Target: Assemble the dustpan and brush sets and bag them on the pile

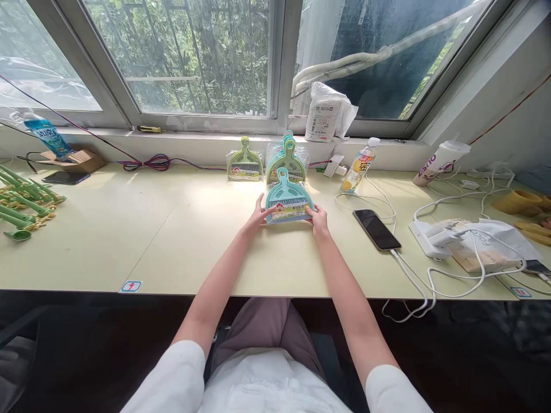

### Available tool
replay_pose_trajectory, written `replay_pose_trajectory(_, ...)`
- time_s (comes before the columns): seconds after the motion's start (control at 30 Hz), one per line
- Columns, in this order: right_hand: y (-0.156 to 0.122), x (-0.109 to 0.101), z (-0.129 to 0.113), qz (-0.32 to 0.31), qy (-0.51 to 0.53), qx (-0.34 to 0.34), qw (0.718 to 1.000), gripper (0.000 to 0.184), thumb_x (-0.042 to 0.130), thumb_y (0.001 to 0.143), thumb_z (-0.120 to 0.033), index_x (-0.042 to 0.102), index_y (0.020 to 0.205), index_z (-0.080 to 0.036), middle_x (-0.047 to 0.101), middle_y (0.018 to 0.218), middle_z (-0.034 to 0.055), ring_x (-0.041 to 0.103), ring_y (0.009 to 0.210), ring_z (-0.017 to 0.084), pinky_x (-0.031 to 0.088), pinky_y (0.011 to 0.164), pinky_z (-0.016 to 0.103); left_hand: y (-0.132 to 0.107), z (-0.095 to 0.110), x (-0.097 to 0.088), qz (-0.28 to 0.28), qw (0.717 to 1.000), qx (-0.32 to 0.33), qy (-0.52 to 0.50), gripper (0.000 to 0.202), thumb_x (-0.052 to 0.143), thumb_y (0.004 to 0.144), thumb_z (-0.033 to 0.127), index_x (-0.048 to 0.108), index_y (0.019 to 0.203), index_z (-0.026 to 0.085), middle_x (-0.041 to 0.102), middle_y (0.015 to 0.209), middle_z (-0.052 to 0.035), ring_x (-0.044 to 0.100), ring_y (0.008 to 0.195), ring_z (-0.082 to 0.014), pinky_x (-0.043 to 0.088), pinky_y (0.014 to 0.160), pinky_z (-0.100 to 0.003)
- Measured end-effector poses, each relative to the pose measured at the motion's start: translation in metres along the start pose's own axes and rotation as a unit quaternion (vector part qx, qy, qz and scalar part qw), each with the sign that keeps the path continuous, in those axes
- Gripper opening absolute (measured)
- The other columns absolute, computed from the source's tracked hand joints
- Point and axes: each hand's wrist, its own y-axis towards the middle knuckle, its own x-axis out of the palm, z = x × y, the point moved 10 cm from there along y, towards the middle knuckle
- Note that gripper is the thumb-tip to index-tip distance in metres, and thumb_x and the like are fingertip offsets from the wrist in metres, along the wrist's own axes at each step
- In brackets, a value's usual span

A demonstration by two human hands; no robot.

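Between my two hands is a turquoise mini dustpan and brush set point(289, 194) in clear wrapping with a printed label. My left hand point(257, 215) grips its lower left edge, the thumb lying across the label. At the lower right edge my right hand point(317, 218) pinches it with the thumb in front. Right behind it stands a group of similar sets, with a green dustpan set point(289, 154) in front and turquoise handles showing behind. Another green dustpan set point(245, 163) leans at the wall a little to the left.
To the right lie a black phone point(377, 229) on a cable, a juice bottle point(359, 166), a white cup point(441, 163) and a power strip point(430, 241) with tangled cables. Green-handled pieces point(26, 201) are heaped far left, near a blue bottle point(49, 136). The table's front edge point(284, 295) is close to me.
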Motion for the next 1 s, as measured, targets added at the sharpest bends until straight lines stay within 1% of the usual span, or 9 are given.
replay_pose_trajectory(0.1, 0.001, -0.009, 0.0, 0.039, 0.013, 0.001, 0.999, 0.033, 0.068, 0.061, -0.029, 0.06, 0.09, -0.017, 0.065, 0.085, 0.0028, 0.06, 0.073, 0.014, 0.051, 0.058, 0.024, -0.003, 0.01, 0.013, -0.035, 0.998, 0.054, 0.017, 0.115, 0.076, 0.068, 0.04, -0.007, 0.147, 0.035, 0.052, 0.131, -0.0133, 0.06, 0.105, -0.026, 0.053, 0.08, -0.039)
replay_pose_trajectory(0.2, 0.002, -0.018, 0.002, 0.075, 0.03, 0.011, 0.997, 0.029, 0.067, 0.062, -0.027, 0.057, 0.087, -0.018, 0.064, 0.085, 0.0017, 0.06, 0.072, 0.014, 0.05, 0.057, 0.024, -0.004, 0.017, 0.017, -0.036, 0.991, 0.119, 0.051, 0.122, 0.082, 0.06, 0.032, -0.002, 0.148, 0.034, 0.05, 0.132, -0.0137, 0.061, 0.102, -0.0239, 0.053, 0.079, -0.035)
replay_pose_trajectory(0.27, 0.002, -0.017, 0.003, 0.068, 0.041, 0.018, 0.997, 0.029, 0.068, 0.061, -0.026, 0.054, 0.086, -0.019, 0.064, 0.085, 0.0013, 0.059, 0.072, 0.014, 0.05, 0.057, 0.024, 0.0, 0.014, 0.012, -0.011, 0.99, 0.123, 0.072, 0.109, 0.077, 0.067, 0.035, 0.005, 0.148, 0.031, 0.056, 0.121, -0.0117, 0.064, 0.089, -0.0201, 0.054, 0.07, -0.031)
replay_pose_trajectory(0.4, 0.001, 0.001, -0.004, -0.016, 0.029, -0.006, 0.999, 0.035, 0.07, 0.062, -0.033, 0.048, 0.086, -0.021, 0.063, 0.09, 0.0015, 0.061, 0.077, 0.015, 0.052, 0.061, 0.027, 0.01, 0.002, -0.013, 0.085, 0.99, 0.088, 0.075, 0.08, 0.06, 0.081, 0.036, 0.015, 0.146, 0.026, 0.062, 0.105, -0.0078, 0.062, 0.064, -0.0124, 0.052, 0.057, -0.027)
replay_pose_trajectory(0.53, -0.001, 0.008, -0.018, -0.03, -0.039, -0.091, 0.995, 0.039, 0.068, 0.064, -0.041, 0.043, 0.087, -0.021, 0.061, 0.098, 0.0025, 0.06, 0.083, 0.016, 0.051, 0.067, 0.029, 0.014, -0.004, -0.026, 0.125, 0.982, 0.074, 0.119, 0.044, 0.051, 0.084, 0.032, 0.046, 0.124, 0.018, 0.064, 0.101, -0.0067, 0.061, 0.073, -0.0136, 0.052, 0.062, -0.026)
replay_pose_trajectory(0.63, -0.004, 0.007, -0.029, 0.001, -0.153, -0.168, 0.974, 0.037, 0.066, 0.065, -0.042, 0.046, 0.087, -0.021, 0.061, 0.096, 0.0041, 0.058, 0.086, 0.017, 0.048, 0.073, 0.031, 0.009, 0.004, -0.036, 0.169, 0.945, 0.086, 0.266, 0.019, 0.052, 0.083, 0.03, 0.057, 0.098, 0.018, 0.065, 0.093, -0.0047, 0.06, 0.083, -0.0172, 0.048, 0.068, -0.027)
replay_pose_trajectory(0.73, -0.008, 0.007, -0.032, 0.024, -0.268, -0.203, 0.941, 0.033, 0.063, 0.068, -0.045, 0.049, 0.086, -0.02, 0.062, 0.094, 0.0053, 0.057, 0.08, 0.018, 0.046, 0.068, 0.03, 0.003, 0.01, -0.043, 0.202, 0.893, 0.079, 0.395, 0.01, 0.052, 0.084, 0.027, 0.056, 0.091, 0.021, 0.065, 0.087, -0.0026, 0.059, 0.083, -0.0183, 0.043, 0.069, -0.027)
replay_pose_trajectory(0.83, -0.009, 0.012, -0.032, 0.016, -0.304, -0.221, 0.926, 0.031, 0.06, 0.072, -0.046, 0.05, 0.087, -0.021, 0.062, 0.092, 0.0058, 0.057, 0.075, 0.018, 0.044, 0.062, 0.028, 0.002, 0.01, -0.046, 0.209, 0.876, 0.071, 0.429, 0.008, 0.052, 0.086, 0.028, 0.056, 0.091, 0.023, 0.065, 0.087, -0.0022, 0.059, 0.081, -0.0179, 0.04, 0.066, -0.027)
replay_pose_trajectory(1.0, -0.001, 0.017, -0.035, 0.039, -0.37, -0.248, 0.894, 0.023, 0.053, 0.079, -0.042, 0.051, 0.088, -0.021, 0.062, 0.088, 0.0055, 0.057, 0.074, 0.018, 0.039, 0.063, 0.028, 0.006, 0.018, -0.046, 0.252, 0.842, 0.101, 0.467, 0.01, 0.052, 0.088, 0.03, 0.059, 0.092, 0.023, 0.061, 0.098, -0.0048, 0.054, 0.098, -0.0198, 0.041, 0.069, -0.027)
